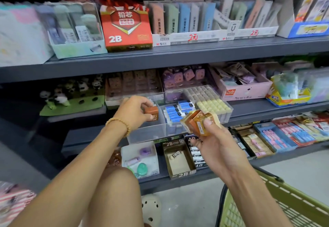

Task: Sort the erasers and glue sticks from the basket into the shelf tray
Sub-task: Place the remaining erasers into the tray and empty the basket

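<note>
The fingers [142, 102] of the left hand [132, 110] are curled round a small brown packet [151, 113], pinching it just above the left compartment of the clear shelf tray [147, 132]. The fingers [207, 122] of the right hand [216, 141] are clamped on a bunch of golden-brown packets [197, 121], held in front of the tray's right part and hiding some of it. In the tray's middle compartment lie blue-sleeved erasers [177, 111]; to their right stand rows of pale blocks [208, 100]. A bead bracelet [119, 124] circles the left wrist. Behind the tray sit brown boxed goods [133, 84] and panda figures [71, 91]; on the shelf above stands a red 2B box [127, 29]. On the lower shelf lies an open 2B carton [179, 159]. The green basket [277, 207] stands at the lower right, near the right forearm.
</note>
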Demonstrator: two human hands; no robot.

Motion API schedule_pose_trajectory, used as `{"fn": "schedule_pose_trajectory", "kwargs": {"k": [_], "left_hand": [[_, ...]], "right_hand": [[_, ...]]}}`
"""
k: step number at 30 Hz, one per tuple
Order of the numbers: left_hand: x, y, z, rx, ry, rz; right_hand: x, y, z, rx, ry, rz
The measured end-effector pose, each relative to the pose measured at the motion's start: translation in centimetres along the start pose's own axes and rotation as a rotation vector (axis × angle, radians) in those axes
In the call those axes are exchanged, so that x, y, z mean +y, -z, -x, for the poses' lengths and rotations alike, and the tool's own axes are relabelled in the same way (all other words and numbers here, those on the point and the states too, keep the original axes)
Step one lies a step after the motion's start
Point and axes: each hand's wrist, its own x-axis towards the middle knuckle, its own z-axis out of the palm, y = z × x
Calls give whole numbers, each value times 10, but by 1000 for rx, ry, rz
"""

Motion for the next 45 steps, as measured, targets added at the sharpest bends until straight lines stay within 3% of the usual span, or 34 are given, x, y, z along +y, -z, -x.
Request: {"fn": "schedule_pose_trajectory", "kwargs": {"k": [7,19,24,27,28,31,38,45], "left_hand": [[4,-5,-20,-70,-104,-388],[-6,-12,-31,-184,-220,-533],[-10,-4,-33,-186,-206,-441],[-5,-2,-20,-26,-275,-120],[0,-1,-14,-45,-274,62],[13,2,1,-345,-210,473],[6,13,0,-460,-152,714],[0,17,1,-349,-106,588]], "right_hand": [[2,6,-4,11,-16,1],[19,-1,-16,10,-58,-50],[20,-4,-21,16,-69,-51],[19,-8,-24,-22,-64,-75],[19,-11,-26,-40,-64,-82],[21,-17,-30,-74,-70,-94],[26,-23,-32,-126,-22,-90],[19,-32,-34,-35,8,-96]]}}
